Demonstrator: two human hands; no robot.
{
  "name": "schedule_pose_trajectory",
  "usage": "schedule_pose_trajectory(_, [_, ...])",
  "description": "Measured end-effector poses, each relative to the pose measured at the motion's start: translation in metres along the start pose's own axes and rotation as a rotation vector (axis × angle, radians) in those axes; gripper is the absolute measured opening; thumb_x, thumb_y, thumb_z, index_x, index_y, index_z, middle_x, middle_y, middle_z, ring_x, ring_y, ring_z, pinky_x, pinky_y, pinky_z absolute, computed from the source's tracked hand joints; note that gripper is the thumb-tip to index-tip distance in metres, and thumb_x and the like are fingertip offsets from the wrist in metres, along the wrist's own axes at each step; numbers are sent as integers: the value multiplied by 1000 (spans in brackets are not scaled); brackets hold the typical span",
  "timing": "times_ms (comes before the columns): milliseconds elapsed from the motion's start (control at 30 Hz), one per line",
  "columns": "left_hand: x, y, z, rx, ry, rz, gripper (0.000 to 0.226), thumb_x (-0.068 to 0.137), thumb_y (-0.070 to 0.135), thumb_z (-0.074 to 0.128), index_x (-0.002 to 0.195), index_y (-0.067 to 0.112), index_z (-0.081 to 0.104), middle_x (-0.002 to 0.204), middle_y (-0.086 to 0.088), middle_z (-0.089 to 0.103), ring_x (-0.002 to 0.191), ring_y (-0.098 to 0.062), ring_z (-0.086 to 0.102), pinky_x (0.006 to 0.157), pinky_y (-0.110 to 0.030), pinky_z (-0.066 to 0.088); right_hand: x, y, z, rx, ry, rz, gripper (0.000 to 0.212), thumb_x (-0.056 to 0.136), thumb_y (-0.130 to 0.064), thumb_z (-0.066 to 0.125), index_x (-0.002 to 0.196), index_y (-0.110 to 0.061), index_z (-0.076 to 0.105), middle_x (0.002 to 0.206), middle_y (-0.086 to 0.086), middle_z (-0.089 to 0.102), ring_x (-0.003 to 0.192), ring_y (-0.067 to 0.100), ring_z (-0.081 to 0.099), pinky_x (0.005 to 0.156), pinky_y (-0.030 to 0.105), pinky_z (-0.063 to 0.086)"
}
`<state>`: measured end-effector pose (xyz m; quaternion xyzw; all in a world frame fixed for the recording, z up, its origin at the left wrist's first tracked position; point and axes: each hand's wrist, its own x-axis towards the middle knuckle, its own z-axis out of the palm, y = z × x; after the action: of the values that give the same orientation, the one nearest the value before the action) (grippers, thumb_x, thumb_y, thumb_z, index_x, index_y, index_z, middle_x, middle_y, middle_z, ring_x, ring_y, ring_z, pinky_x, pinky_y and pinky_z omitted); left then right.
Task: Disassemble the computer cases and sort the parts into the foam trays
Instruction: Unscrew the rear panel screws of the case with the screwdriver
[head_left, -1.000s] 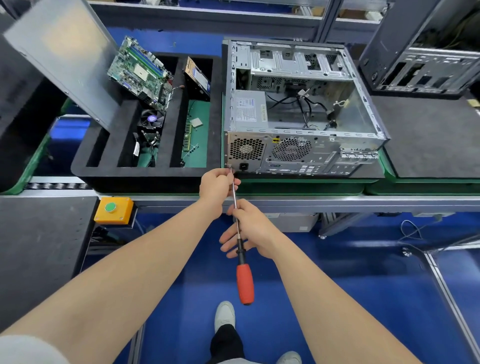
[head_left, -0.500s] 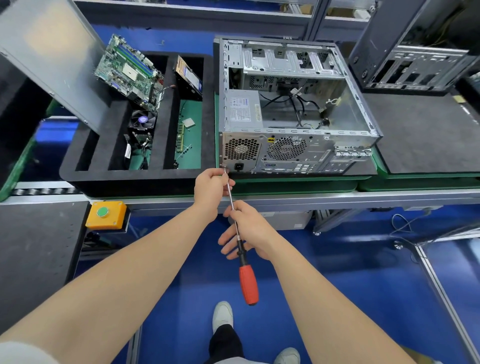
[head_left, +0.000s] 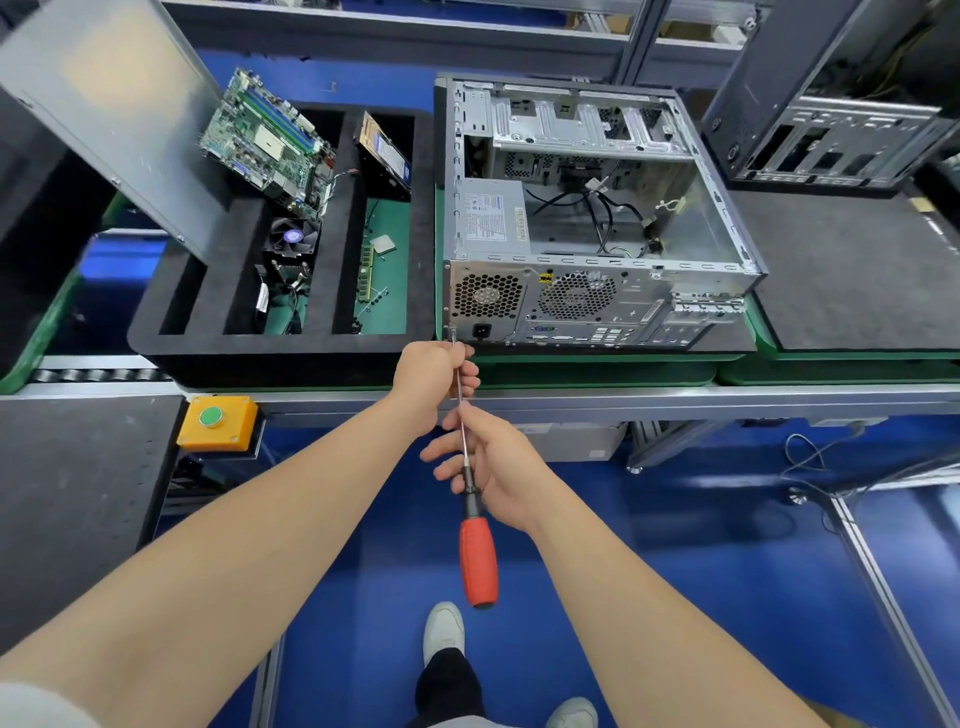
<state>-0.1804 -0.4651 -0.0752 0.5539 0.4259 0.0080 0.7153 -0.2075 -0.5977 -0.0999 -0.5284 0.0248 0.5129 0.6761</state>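
1. On the bench, the computer case (head_left: 597, 291) lies open beside the foam tray (head_left: 280, 358). Neither has shifted, and the power supply (head_left: 491, 215) is still inside.
2. Left hand (head_left: 434, 379): grip stays curled round the screwdriver (head_left: 479, 556) shaft. Right hand (head_left: 493, 462): fingers still pinch its neck.
3. The tip remains at the rear corner screw (head_left: 453, 328). Judged: still loosening.

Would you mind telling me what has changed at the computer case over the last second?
Nothing visibly changed. The left hand still grips the screwdriver near its tip, the right hand still holds it just above the red handle, and the tip stays at the lower left corner on the back of the computer case. The parts in the foam tray lie as before.
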Motion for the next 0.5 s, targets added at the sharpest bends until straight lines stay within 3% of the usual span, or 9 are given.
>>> schedule_pose_trajectory(133, [-8,14,1,78,-53,-84,22,110,9,42,117,-3,59,73,-13,58,63,-21,56,63,-27,51,-5,27,-3,432,-112,101,32,106,-54,53,107,-24,64,69,-1,49,49,11,42,46,24,45])
schedule_pose_trajectory(233, [3,15,-19,378,-9,88,24,97,16,58,105,-2,71,82,-13,75,71,-25,69,79,-41,62,-1,28,-3,543,-220,121,30,108,-46,50,102,-20,65,56,-5,37,37,7,22,30,20,28])
schedule_pose_trajectory(300, [11,31,-29,343,106,226,32,84,34,59,99,8,70,87,-7,73,79,-25,66,87,-46,58,0,23,-1,543,-229,131,30,109,-43,49,98,-19,63,50,-5,34,35,7,18,28,21,23])
schedule_pose_trajectory(367, [19,52,-32,186,97,324,44,75,55,60,105,23,61,101,2,64,98,-21,58,94,-46,49,0,22,-1,544,-216,144,32,109,-43,49,93,-19,61,48,-5,32,35,8,18,29,20,22])
schedule_pose_trajectory(467, [26,74,-22,49,-181,262,72,69,82,65,130,43,61,133,15,63,130,-18,51,112,-52,38,-1,21,1,504,-167,145,35,109,-45,49,87,-19,58,50,-6,29,33,7,22,30,20,20])
schedule_pose_trajectory(500, [26,75,-17,61,-240,242,88,67,85,65,143,44,51,146,13,57,137,-21,48,115,-55,35,-1,20,3,472,-134,145,37,109,-46,49,85,-19,58,50,-6,28,34,7,22,30,20,20])
